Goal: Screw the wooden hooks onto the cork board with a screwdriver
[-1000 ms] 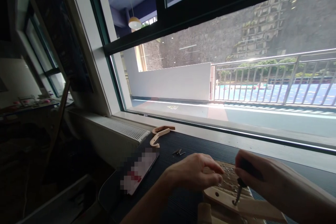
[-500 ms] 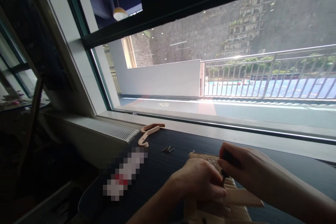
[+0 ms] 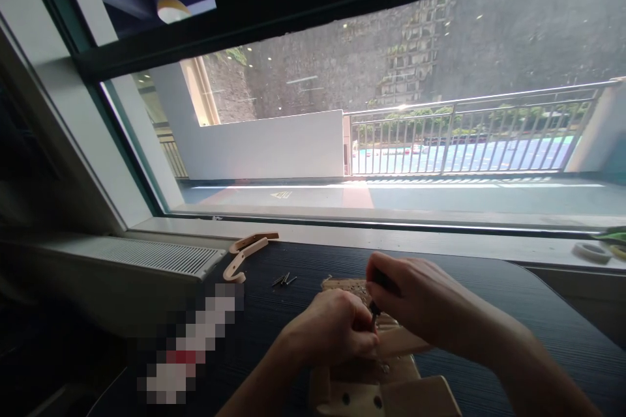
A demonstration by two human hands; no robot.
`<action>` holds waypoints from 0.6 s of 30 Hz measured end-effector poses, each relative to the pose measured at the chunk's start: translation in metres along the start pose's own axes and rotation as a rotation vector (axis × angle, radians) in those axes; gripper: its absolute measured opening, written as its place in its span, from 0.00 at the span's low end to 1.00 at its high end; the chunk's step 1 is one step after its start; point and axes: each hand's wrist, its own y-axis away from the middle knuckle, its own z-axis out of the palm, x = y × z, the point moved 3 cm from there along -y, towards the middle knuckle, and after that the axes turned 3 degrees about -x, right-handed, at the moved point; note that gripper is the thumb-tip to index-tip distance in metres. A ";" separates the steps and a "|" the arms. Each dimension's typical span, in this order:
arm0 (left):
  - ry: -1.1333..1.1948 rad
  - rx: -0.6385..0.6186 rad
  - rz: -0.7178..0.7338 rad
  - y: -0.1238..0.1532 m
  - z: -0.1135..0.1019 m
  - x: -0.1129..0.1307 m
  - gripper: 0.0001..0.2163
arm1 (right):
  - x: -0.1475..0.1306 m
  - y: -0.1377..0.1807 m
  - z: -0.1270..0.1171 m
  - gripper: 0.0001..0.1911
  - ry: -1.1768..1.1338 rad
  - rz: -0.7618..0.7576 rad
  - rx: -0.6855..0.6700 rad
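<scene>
Screwdriver [image 3: 374,308], likely stiff, light; right hand [image 3: 415,290] wraps its handle [image 3: 385,281], the best hold; left hand [image 3: 337,327], at its eight o'clock, curled, grasp unclear.

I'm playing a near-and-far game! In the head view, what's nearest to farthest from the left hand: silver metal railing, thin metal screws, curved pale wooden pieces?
1. Thin metal screws: on the black table, just left of the left hand.
2. Curved pale wooden pieces: farther left, same table.
3. Silver metal railing: outside the window.
</scene>
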 end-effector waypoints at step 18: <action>0.001 0.064 -0.072 0.001 0.004 0.003 0.09 | -0.013 -0.002 0.007 0.05 0.045 -0.018 0.016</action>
